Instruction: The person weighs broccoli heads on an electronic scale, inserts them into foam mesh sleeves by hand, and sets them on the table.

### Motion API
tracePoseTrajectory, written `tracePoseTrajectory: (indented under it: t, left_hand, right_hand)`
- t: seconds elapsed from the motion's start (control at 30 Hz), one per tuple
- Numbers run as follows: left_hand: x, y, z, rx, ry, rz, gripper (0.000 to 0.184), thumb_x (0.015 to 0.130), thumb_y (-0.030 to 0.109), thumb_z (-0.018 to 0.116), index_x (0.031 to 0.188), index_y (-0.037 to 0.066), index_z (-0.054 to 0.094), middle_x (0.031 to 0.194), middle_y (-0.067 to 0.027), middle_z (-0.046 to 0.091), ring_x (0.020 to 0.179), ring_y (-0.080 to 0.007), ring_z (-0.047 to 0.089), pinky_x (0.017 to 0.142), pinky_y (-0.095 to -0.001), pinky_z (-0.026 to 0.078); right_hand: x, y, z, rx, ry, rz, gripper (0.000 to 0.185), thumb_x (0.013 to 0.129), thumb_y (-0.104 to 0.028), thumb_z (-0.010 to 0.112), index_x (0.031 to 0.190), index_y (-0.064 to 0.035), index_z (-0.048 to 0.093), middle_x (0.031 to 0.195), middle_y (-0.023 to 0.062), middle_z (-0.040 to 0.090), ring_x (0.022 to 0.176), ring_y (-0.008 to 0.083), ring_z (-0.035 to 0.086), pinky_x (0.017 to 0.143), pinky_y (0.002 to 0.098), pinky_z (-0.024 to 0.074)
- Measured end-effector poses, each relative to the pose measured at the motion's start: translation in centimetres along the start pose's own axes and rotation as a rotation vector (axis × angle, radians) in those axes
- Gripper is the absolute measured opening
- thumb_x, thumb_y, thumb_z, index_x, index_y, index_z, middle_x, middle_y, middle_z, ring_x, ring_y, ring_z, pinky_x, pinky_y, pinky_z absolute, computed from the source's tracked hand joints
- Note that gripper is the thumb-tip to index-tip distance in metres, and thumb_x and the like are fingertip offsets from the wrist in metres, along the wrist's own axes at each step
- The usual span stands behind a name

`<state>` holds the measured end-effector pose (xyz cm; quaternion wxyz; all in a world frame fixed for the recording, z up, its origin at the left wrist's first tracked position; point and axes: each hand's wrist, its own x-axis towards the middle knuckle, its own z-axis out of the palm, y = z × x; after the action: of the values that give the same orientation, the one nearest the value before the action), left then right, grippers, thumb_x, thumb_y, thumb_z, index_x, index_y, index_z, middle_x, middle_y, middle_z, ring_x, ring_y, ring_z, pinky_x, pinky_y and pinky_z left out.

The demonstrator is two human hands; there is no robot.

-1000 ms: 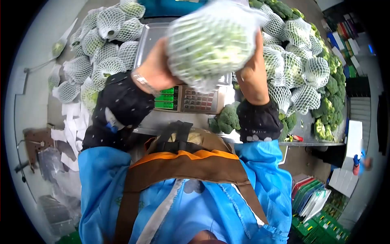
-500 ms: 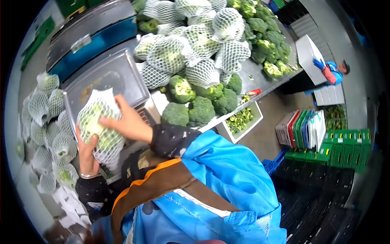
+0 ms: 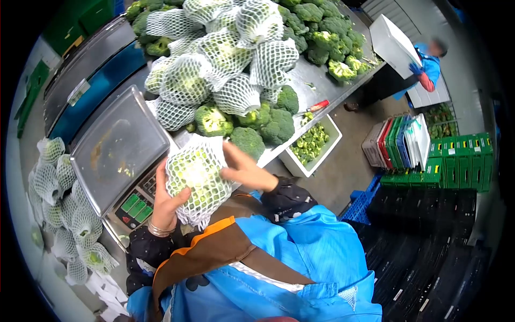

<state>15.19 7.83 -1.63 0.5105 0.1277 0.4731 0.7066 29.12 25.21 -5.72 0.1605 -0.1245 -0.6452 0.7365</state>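
Observation:
A broccoli head in white foam netting (image 3: 196,174) is between my two hands, in front of my chest. My left hand (image 3: 167,199) grips its left side, thumb across the front. On its right side, my right hand (image 3: 244,170) touches the netting near the top, fingers partly hidden behind it. To the left is a scale with a bare metal pan (image 3: 120,153) and a lit green display (image 3: 137,207). Netted broccoli heads (image 3: 185,79) are piled on the metal table beyond, beside loose broccoli (image 3: 278,127).
A red-handled knife (image 3: 316,107) lies near the table edge (image 3: 343,88). Below is a white bin of trimmings (image 3: 310,144). Another person (image 3: 429,64) holds a white box at the upper right. Green crates (image 3: 461,161) and black crates (image 3: 424,214) stand right. More netted heads (image 3: 67,209) lie left.
The view has turned toward the right. The netted broccoli, held up over the scale a second ago, has come down past the pan and now sits close to my body, right of the scale.

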Motion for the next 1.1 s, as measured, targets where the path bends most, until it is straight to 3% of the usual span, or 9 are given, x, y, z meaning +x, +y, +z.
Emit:
tracePoseTrajectory:
  t: [0.07,0.17,0.23,0.53,0.67,0.8,0.9,1.0,1.1]
  left_hand:
    - [0.4,0.3,0.8,-0.062,0.010,-0.071,0.080,0.073,0.006,0.070,0.137,0.008,0.022,0.128,-0.0140,0.043,0.118,-0.0259,0.047,0.098,-0.0378,0.040]
    - [1.3,0.6,0.0,-0.048,0.055,-0.032,0.077,0.076,0.008,0.066,0.138,0.007,0.021,0.128,-0.0197,0.044,0.116,-0.0318,0.049,0.097,-0.0415,0.044]
    - [1.4,1.6,-0.9,-0.047,0.084,0.026,0.074,0.080,0.009,0.062,0.140,0.007,0.018,0.130,-0.0218,0.042,0.116,-0.0331,0.049,0.097,-0.0428,0.044]
    - [-0.2,7.4,-8.3,0.018,0.504,0.318,0.069,0.088,0.008,0.057,0.143,0.005,0.016,0.129,-0.0175,0.045,0.110,-0.0263,0.054,0.091,-0.0403,0.046]
    - [-0.9,6.5,-8.9,-0.093,0.591,0.316,0.066,0.088,0.007,0.055,0.142,0.006,0.018,0.129,-0.0181,0.046,0.110,-0.0279,0.055,0.090,-0.0401,0.048]
    - [-0.5,5.0,-7.0,-0.133,0.417,0.202,0.060,0.087,0.008,0.055,0.138,0.006,0.025,0.122,-0.0186,0.049,0.110,-0.0289,0.054,0.087,-0.0410,0.051]
    - [1.0,2.9,-6.0,-0.043,0.423,0.221,0.062,0.083,0.006,0.059,0.136,0.008,0.026,0.126,-0.0171,0.045,0.111,-0.0265,0.053,0.090,-0.0394,0.048]
    - [2.3,2.9,-2.5,-0.005,0.322,0.229,0.071,0.079,0.001,0.063,0.137,0.009,0.022,0.127,-0.0162,0.045,0.114,-0.0263,0.050,0.094,-0.0375,0.045]
    - [2.9,2.2,-1.3,0.008,0.323,0.214,0.077,0.076,0.004,0.068,0.136,0.008,0.020,0.129,-0.0148,0.042,0.118,-0.0254,0.045,0.099,-0.0370,0.039]
  right_hand:
    - [-2.0,-2.7,-5.4,-0.160,0.167,0.131,0.059,0.080,-0.009,0.065,0.132,-0.0062,0.038,0.126,0.0072,0.048,0.105,0.0163,0.054,0.085,0.0289,0.0462]
    - [-4.1,-2.4,-15.0,-0.493,0.677,0.131,0.024,0.081,-0.007,0.066,0.103,-0.0032,0.060,0.091,0.0034,0.064,0.075,0.0096,0.060,0.067,0.0229,0.0490]
    - [-5.4,0.8,-23.1,-0.815,0.842,0.086,0.023,0.075,-0.007,0.068,0.097,-0.0033,0.063,0.087,0.0080,0.066,0.079,0.0176,0.063,0.071,0.0295,0.0501]
    - [-3.8,8.2,-31.8,-1.833,0.642,0.441,0.033,0.068,-0.025,0.070,0.097,-0.0123,0.061,0.091,0.0109,0.066,0.089,0.0312,0.057,0.079,0.0420,0.0432]
    - [-2.9,6.4,-31.0,-1.524,0.662,0.518,0.035,0.068,-0.031,0.074,0.094,-0.0110,0.063,0.090,0.0105,0.066,0.087,0.0328,0.056,0.077,0.0423,0.0434]
    - [-1.9,3.4,-27.3,-1.743,0.793,0.179,0.040,0.070,-0.030,0.074,0.101,-0.0114,0.059,0.093,0.0106,0.061,0.090,0.0315,0.056,0.078,0.0418,0.0431]
    - [0.3,-0.4,-22.2,-1.109,0.876,-0.122,0.027,0.079,-0.015,0.069,0.100,-0.0037,0.056,0.088,0.0067,0.060,0.075,0.0187,0.055,0.068,0.0316,0.0454]
    - [1.4,-3.0,-13.5,-0.427,0.550,-0.160,0.015,0.083,-0.008,0.064,0.095,-0.0015,0.058,0.080,0.0017,0.059,0.069,0.0080,0.054,0.063,0.0231,0.0450]
    - [2.5,-2.5,-5.9,-0.227,0.148,-0.090,0.029,0.081,-0.009,0.066,0.108,-0.0028,0.059,0.096,0.0061,0.063,0.085,0.0126,0.061,0.075,0.0260,0.0496]
